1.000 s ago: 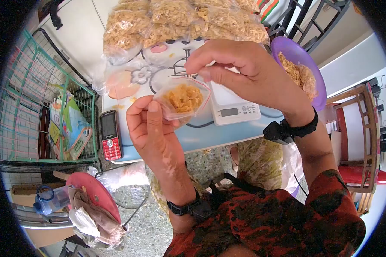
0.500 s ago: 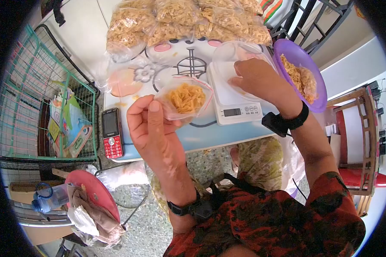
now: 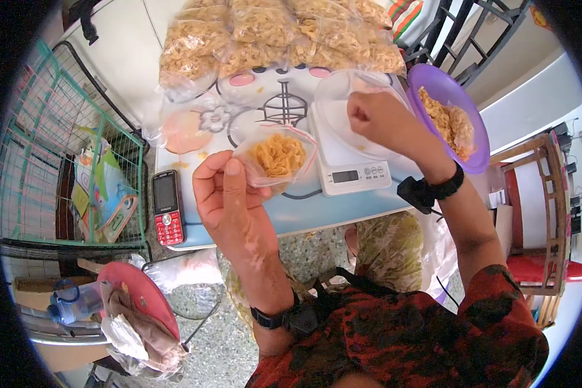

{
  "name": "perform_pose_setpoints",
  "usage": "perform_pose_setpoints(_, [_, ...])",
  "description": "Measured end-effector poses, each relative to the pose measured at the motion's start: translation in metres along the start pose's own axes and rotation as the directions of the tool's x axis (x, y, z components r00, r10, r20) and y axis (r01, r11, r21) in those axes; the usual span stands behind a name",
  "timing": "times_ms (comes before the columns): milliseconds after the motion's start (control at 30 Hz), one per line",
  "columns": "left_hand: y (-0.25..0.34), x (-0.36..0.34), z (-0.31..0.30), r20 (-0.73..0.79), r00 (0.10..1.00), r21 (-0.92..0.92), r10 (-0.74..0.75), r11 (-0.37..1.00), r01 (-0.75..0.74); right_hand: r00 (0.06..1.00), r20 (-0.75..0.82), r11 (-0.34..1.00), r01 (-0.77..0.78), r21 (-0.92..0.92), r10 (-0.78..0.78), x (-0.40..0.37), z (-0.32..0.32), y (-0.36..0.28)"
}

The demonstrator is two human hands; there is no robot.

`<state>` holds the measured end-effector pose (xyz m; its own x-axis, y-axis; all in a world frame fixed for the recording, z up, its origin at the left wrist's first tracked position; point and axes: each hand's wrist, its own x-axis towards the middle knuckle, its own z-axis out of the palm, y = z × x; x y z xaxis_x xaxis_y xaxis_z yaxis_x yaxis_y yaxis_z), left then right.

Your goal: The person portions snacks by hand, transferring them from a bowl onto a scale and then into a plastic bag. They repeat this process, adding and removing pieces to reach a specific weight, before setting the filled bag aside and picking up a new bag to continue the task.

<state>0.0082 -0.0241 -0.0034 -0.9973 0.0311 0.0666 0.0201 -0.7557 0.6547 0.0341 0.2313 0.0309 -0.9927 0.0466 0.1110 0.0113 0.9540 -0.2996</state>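
Note:
My left hand [image 3: 229, 194] is closed on the edge of a clear zip bag [image 3: 255, 176], thumb on top. Inside the bag's open mouth lie yellowish-brown dried strips [image 3: 278, 154]. Over a clear plastic bowl [image 3: 333, 97] my right hand [image 3: 385, 123] is closed, its fingers curled inward; whether anything is in them is hidden. The bowl rests on a white digital scale [image 3: 355, 184] whose display is too small to read. To the right of this hand, a purple basin [image 3: 477, 119] contains more brown strips [image 3: 436, 116] and a clear bag.
Filled clear bags [image 3: 258, 29] are stacked at the table's far side. A red keypad phone [image 3: 167, 207] lies at the left edge. Beside the table stand a green wire cage [image 3: 64, 161] and a red stool [image 3: 155, 301] with cloths; a blue bottle [image 3: 74, 302] is near it.
My right hand's fingers have curled closed above the bowl, where they were apart before. My left hand keeps hold of the zip bag. The whole view has shifted slightly.

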Motion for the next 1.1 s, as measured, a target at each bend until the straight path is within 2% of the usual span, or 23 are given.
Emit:
perform_pose_setpoints(67, [0.002,-0.001,0.005,-0.074,0.997,0.004,-0.030,1.000,0.030,0.995,-0.102,0.978,0.009,0.208,0.012,0.000,-0.017,-0.013])
perform_pose_setpoints(100, [0.002,-0.001,0.003,-0.052,0.998,0.007,-0.019,1.000,0.019,0.996,-0.074,0.924,-0.011,0.381,0.043,-0.001,-0.026,-0.025])
perform_pose_setpoints(200, [-0.001,0.000,0.003,0.005,1.000,0.002,-0.007,1.000,0.007,0.980,-0.198,0.789,0.142,0.597,-0.027,-0.003,-0.034,-0.072])
perform_pose_setpoints(300, [0.000,0.000,0.003,0.000,1.000,0.001,-0.017,1.000,0.017,0.974,-0.174,0.825,0.219,0.521,-0.149,-0.003,-0.031,-0.112])
perform_pose_setpoints(400, [0.002,0.000,0.001,-0.021,1.000,0.004,-0.007,1.000,0.007,0.865,-0.344,0.897,0.427,0.119,-0.366,0.004,-0.010,-0.108])
perform_pose_setpoints(467, [0.004,0.003,-0.004,-0.009,1.000,0.006,0.011,1.000,-0.011,0.922,-0.323,0.954,0.269,0.131,-0.215,0.000,-0.002,-0.107])
perform_pose_setpoints(500, [0.006,0.003,-0.002,-0.054,0.999,0.018,0.007,1.000,-0.007,0.940,-0.313,0.973,0.184,0.136,-0.134,-0.004,0.000,-0.108])
perform_pose_setpoints(567, [0.010,0.002,0.004,-0.141,0.990,0.040,-0.002,0.999,0.007,0.988,-0.154,0.938,0.082,0.336,-0.031,-0.010,0.003,-0.111])
perform_pose_setpoints(600, [0.011,0.002,0.003,-0.123,0.992,0.061,0.016,0.998,-0.009,0.998,-0.066,0.905,0.018,0.425,0.011,-0.013,0.004,-0.112])
perform_pose_setpoints(667, [0.015,0.001,0.000,-0.087,0.994,0.101,0.058,0.994,-0.049,0.994,-0.095,0.847,0.010,0.532,0.048,-0.016,0.008,-0.118])
perform_pose_setpoints(700, [0.020,0.000,0.001,-0.098,0.990,0.170,0.106,0.982,-0.088,0.992,-0.108,0.813,0.010,0.583,0.065,-0.017,0.009,-0.122])
perform_pose_setpoints(767, [0.035,-0.005,0.006,-0.108,0.974,0.308,0.200,0.938,-0.159,0.990,-0.055,0.605,-0.036,0.795,0.131,-0.024,0.003,-0.134])
perform_pose_setpoints(833, [0.044,-0.011,0.009,-0.073,0.971,0.350,0.226,0.918,-0.188,0.990,0.016,0.399,-0.071,0.914,0.140,-0.031,-0.002,-0.141])
perform_pose_setpoints(900, [0.051,-0.017,0.011,-0.039,0.974,0.377,0.222,0.906,-0.191,0.992,0.086,0.234,-0.106,0.966,0.096,-0.040,-0.005,-0.143])
perform_pose_setpoints(1100, [0.065,-0.042,0.024,0.104,0.980,0.460,0.167,0.866,-0.197,0.985,0.128,-0.041,-0.124,0.991,0.114,-0.083,-0.013,-0.150])
